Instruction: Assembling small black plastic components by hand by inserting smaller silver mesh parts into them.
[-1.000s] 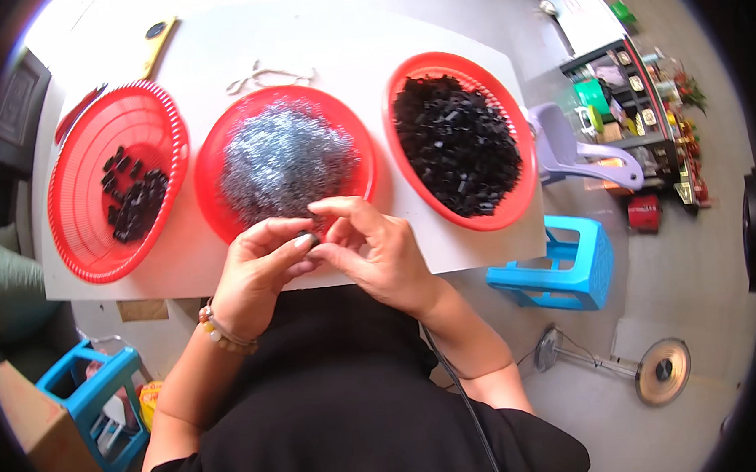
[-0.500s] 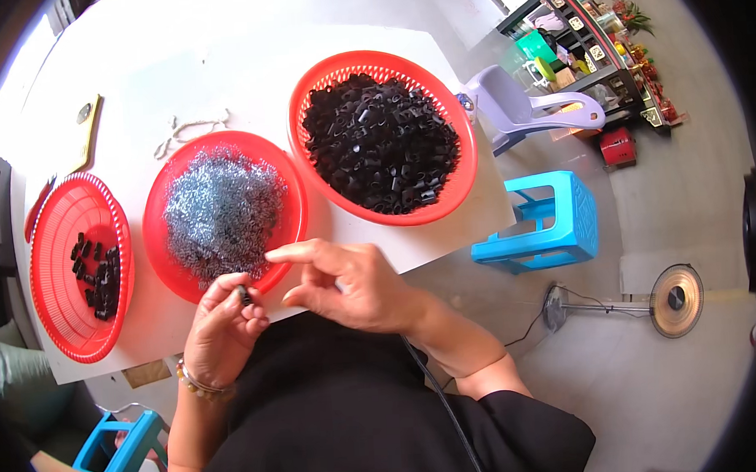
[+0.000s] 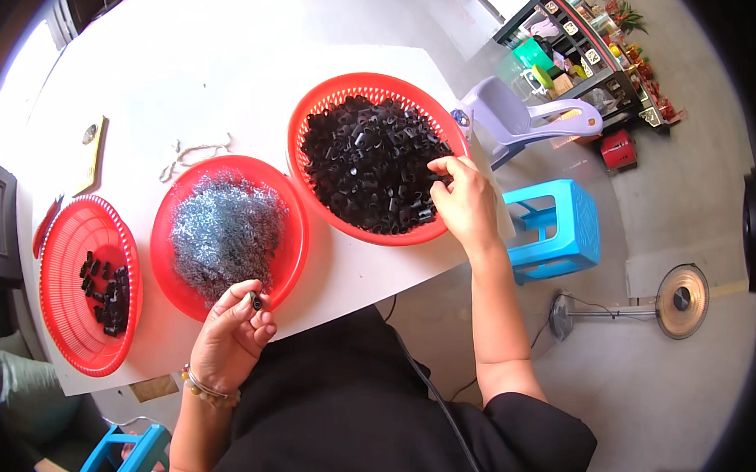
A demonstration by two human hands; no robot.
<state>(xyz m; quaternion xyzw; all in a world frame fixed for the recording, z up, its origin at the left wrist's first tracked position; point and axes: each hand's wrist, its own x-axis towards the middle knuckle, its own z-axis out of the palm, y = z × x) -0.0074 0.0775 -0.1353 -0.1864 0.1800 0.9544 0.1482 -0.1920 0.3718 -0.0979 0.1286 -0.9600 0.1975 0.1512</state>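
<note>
My left hand pinches a small black tube between thumb and fingers, its open end showing, just off the near edge of a red dish. A heap of small silvery metal pieces fills the dish. Over the right side of a red basket, my right hand has its thumb and forefinger apart at the edge of a pile of short black tubes. I see nothing between those fingers.
Several black pieces lie in another red basket on the left of the white table. White string lies behind the dish. A blue stool, a purple chair and a fan stand to the right.
My right hand has moved away from my left hand, up and right to the basket of black tubes. The left hand still holds its tube, slightly lower in view.
</note>
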